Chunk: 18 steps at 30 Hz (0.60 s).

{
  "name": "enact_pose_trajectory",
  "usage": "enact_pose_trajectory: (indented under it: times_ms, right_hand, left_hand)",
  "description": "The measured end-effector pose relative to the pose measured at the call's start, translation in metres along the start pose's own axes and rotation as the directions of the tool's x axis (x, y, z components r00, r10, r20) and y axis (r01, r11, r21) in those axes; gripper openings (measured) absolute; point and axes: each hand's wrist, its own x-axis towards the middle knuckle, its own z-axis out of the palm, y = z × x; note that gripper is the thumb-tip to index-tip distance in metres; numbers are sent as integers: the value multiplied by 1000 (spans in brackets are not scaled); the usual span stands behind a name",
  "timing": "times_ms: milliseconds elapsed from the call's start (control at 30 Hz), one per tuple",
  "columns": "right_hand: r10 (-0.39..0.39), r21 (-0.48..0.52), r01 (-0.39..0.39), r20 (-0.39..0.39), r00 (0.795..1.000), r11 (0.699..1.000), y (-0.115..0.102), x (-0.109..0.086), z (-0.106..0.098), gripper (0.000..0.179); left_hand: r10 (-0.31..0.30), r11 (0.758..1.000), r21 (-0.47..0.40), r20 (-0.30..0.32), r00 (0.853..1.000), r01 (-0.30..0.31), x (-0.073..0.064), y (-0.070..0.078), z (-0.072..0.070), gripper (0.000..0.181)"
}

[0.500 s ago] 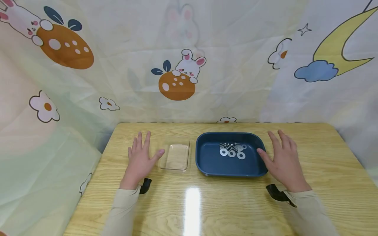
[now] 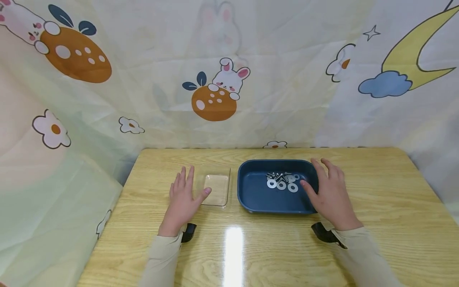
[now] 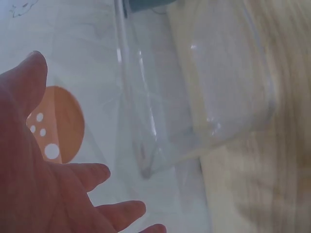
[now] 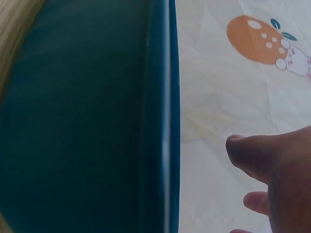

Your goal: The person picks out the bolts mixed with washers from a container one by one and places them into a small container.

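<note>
My left hand (image 2: 182,203), fingers spread, hovers at the left side of a clear plastic box (image 2: 216,189); in the head view it covers part of the box's left edge. In the left wrist view the clear box (image 3: 228,77) stands beside the fingers, apart from them. My right hand (image 2: 331,195) is over the right end of a dark blue tray (image 2: 265,203), fingers extended and holding nothing. Inside the tray lie several metal screws (image 2: 279,177) and several flat washers (image 2: 293,187). The right wrist view shows the tray's side wall (image 4: 87,121) near the thumb.
The wooden table (image 2: 279,251) carries the box and tray side by side. A printed cloth (image 2: 287,79) hangs behind the table and along its left side. Black wrist mounts (image 2: 324,233) sit at both cuffs.
Both hands have moved inward: the left one rightward to the clear box, the right one leftward over the tray's right end. Box and tray stay in place.
</note>
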Motion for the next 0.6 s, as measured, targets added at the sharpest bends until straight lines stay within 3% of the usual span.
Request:
enact_pose_trajectory:
  times_ms: [367, 600]
  right_hand:
    - [-32, -4, 31, -7, 999, 999, -10, 3, 11, 65]
    - [-12, -12, 12, 18, 1000, 1000, -12, 5, 20, 67]
  left_hand:
    - [14, 1000, -1, 1, 1000, -14, -3, 3, 22, 91]
    - [27, 1000, 4, -4, 1000, -27, -4, 2, 27, 98]
